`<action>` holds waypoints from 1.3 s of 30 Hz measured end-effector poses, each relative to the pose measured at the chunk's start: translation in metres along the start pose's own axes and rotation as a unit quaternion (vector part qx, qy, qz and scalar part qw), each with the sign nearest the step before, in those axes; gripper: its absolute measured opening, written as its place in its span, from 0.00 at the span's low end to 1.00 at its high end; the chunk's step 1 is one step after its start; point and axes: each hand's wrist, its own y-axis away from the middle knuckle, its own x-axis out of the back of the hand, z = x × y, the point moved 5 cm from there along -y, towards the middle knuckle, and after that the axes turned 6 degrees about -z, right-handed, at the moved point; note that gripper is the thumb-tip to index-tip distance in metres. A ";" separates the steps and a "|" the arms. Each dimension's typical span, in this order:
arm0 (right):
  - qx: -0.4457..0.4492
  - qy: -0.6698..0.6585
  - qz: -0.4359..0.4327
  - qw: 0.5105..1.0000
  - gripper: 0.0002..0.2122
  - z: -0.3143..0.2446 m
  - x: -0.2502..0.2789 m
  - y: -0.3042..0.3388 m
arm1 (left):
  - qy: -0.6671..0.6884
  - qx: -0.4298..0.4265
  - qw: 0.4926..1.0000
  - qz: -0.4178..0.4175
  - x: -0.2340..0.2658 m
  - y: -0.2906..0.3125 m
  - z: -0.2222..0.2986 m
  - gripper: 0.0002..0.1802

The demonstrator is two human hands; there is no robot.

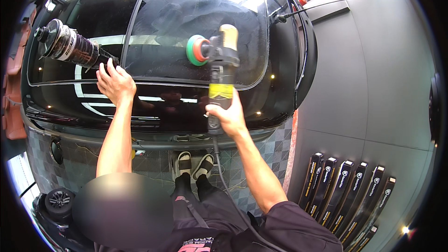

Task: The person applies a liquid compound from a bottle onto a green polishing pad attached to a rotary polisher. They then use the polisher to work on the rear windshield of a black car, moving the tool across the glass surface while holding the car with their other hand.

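My right hand (pixel 227 113) is wrapped round the grip of a corded polisher (pixel 222 72), just below its yellow band. The polisher's green and orange pad (pixel 198 50) faces left over the roof of a black car (pixel 163 94); whether it touches the glass I cannot tell. Motion blurs the far end of the tool. Spread, slightly bent fingers show on my left hand (pixel 115 83), by the narrow near end of a dark bottle (pixel 74 49) with a pale label band. The fingertips overlap that end, but no grip on it shows.
Cloudy smears mark the dark glass panel (pixel 186 7). A cable (pixel 228 186) runs from the polisher past my right side. An antenna (pixel 322 10) sticks out at the far right of the car. Several long black boxes (pixel 343 191) stand by the grey wall (pixel 378 65).
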 end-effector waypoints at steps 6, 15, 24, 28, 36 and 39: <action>-0.032 -0.171 0.052 0.983 0.25 0.002 0.089 0.014 | -0.003 0.010 1.000 -0.004 0.002 0.001 0.000 0.24; -0.017 -0.231 0.024 0.973 0.19 -0.018 0.102 -0.062 | -0.013 0.016 1.000 0.003 0.003 0.001 0.001 0.23; 0.068 0.189 0.007 0.980 0.41 -0.054 -0.022 -0.097 | -0.010 0.011 1.000 0.011 0.002 0.000 0.005 0.23; -0.060 0.328 -0.027 0.942 0.47 -0.086 -0.044 -0.069 | -0.012 0.005 1.000 0.025 0.001 0.001 -0.003 0.23; -0.028 0.402 0.066 0.913 0.50 -0.083 0.081 -0.052 | -0.001 0.009 1.000 0.007 0.004 0.001 0.008 0.24; -0.026 0.364 0.104 0.925 0.45 -0.087 0.114 -0.053 | -0.005 0.012 1.000 0.012 0.005 0.001 0.005 0.23</action>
